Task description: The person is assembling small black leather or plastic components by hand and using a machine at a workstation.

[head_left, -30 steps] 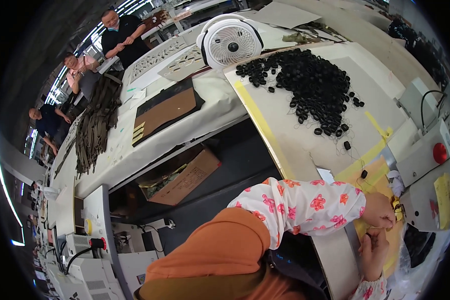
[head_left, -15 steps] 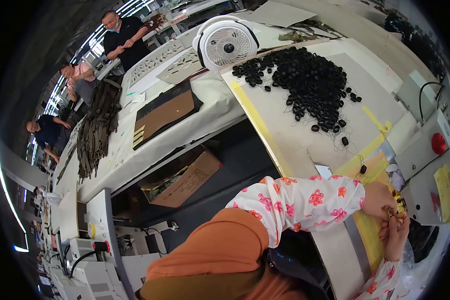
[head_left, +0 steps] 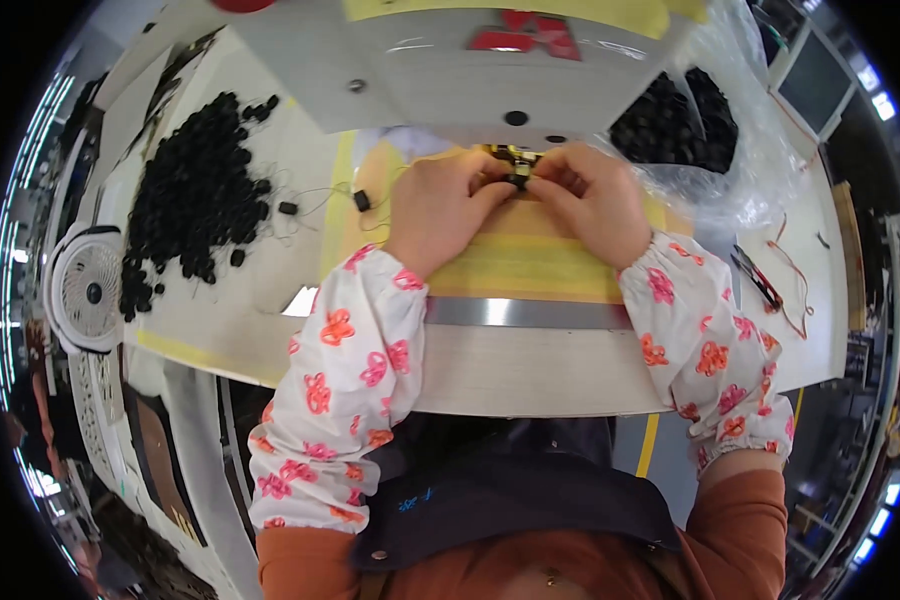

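Note:
Both hands meet at the brass-coloured clamp (head_left: pixel 515 155) under the head of a white sewing machine (head_left: pixel 410 75). My left hand (head_left: pixel 440 208) is closed in a pinch, thumb and forefinger at the left side of a small black loop (head_left: pixel 517 182). From the other side my right hand (head_left: pixel 598 200) pinches the same loop, its fingers also closed. The fingertips partly hide the loop, and the needle cannot be made out. Below the hands, yellow tape (head_left: pixel 530 262) covers the work surface.
Left of my hands lies a large heap of black loops (head_left: pixel 195 195), with single loops (head_left: pixel 361 200) trailing threads. A clear plastic bag (head_left: pixel 705 190) of black pieces stands at the right, near small snips (head_left: pixel 757 280). A white fan (head_left: pixel 92 290) is at far left.
My view has swung from the left side of the room to the machine, so my hands now appear in the middle. They were together by the clamp before too.

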`<action>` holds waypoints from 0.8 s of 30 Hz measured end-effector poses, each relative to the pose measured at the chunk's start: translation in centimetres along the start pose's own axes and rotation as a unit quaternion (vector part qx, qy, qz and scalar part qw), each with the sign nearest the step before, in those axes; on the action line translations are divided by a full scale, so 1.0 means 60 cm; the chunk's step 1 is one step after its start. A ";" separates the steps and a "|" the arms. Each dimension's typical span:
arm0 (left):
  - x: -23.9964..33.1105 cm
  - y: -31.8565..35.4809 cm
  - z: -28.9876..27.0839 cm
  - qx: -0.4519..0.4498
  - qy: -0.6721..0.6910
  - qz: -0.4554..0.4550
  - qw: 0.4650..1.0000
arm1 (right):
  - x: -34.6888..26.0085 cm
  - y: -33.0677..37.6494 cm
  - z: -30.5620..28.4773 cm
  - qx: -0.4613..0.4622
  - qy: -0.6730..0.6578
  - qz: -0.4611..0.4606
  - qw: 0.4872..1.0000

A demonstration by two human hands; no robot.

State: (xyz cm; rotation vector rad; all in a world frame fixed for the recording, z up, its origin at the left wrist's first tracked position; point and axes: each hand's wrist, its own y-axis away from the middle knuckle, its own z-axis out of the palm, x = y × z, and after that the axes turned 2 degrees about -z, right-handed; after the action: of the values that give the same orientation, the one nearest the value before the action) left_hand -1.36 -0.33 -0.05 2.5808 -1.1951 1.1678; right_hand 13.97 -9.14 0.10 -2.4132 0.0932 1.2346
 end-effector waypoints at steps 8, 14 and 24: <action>0.022 -0.013 0.001 -0.042 -0.042 -0.096 0.994 | -0.003 -0.001 0.000 0.040 0.013 -0.052 0.998; 0.014 -0.016 0.003 -0.003 0.011 -0.098 0.995 | -0.010 -0.011 0.000 0.044 0.050 -0.059 0.996; 0.011 -0.018 0.000 -0.049 -0.019 -0.106 0.993 | -0.005 -0.007 -0.002 0.042 0.073 -0.080 0.993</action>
State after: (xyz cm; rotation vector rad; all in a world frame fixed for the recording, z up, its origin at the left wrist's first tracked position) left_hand -0.34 0.01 0.68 2.5907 -0.9309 0.9966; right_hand 13.96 -8.84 0.52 -2.3839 -0.0066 0.9639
